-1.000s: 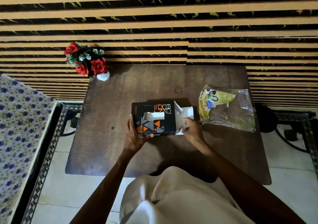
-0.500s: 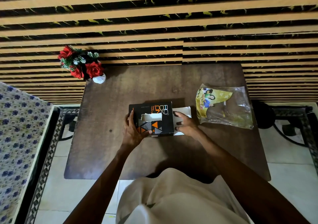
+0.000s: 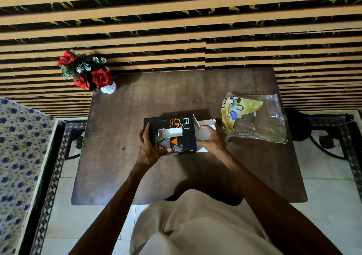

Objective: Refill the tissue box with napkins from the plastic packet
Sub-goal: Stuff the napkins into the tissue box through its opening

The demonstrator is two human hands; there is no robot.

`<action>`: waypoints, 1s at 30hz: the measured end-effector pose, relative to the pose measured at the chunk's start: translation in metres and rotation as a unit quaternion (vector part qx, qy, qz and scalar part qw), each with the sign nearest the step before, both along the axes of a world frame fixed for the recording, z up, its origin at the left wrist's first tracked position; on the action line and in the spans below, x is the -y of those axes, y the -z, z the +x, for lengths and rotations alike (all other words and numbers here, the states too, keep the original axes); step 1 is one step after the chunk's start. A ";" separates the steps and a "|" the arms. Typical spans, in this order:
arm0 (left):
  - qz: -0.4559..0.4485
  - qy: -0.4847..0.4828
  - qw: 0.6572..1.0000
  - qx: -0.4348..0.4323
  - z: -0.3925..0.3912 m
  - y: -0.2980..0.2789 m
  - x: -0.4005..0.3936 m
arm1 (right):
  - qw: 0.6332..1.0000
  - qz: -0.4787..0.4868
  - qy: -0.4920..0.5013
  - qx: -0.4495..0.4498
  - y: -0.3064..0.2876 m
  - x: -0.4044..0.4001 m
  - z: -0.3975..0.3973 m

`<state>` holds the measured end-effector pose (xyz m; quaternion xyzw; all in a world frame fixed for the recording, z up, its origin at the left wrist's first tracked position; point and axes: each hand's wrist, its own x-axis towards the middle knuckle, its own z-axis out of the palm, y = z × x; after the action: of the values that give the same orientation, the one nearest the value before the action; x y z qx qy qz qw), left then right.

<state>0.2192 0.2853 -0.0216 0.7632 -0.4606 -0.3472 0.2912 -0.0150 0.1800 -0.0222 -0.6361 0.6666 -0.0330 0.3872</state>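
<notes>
A black tissue box [image 3: 176,123] with orange and grey triangles lies flat in the middle of the dark wooden table [image 3: 137,102]. White tissue shows in its top slot. My left hand [image 3: 149,149] grips the box's left end, thumb on its near edge. My right hand [image 3: 212,137] presses on the white end flaps [image 3: 204,122] at the box's right side; one flap is folded under my fingers. The plastic packet [image 3: 254,117], clear with a yellow printed label, lies flat on the table to the right of the box and looks empty.
A small white vase [image 3: 108,88] with red roses stands at the table's far left corner. A striped wall runs behind the table. A blue flowered cushion [image 3: 17,156] sits to the left. Dark metal frames [image 3: 333,129] stand on the tiled floor on both sides.
My right hand has moved from the near flap up onto the box's open right end and is folding the white flaps inward. My left hand keeps its hold on the box.
</notes>
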 end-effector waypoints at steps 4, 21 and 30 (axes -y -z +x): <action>-0.001 -0.012 1.000 -0.023 -0.001 0.001 0.000 | 0.998 -0.009 0.022 0.057 -0.001 0.000 -0.002; -0.001 -0.010 1.000 -0.010 0.003 0.000 -0.005 | 0.988 -0.018 0.039 0.150 -0.028 -0.013 0.014; 0.002 -0.009 1.000 -0.017 -0.001 -0.003 -0.003 | 0.987 0.056 0.085 0.128 -0.023 -0.005 0.020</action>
<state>0.2186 0.2885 -0.0191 0.7615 -0.4483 -0.3586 0.3009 0.0053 0.1850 0.0009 -0.5450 0.6639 -0.1098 0.5001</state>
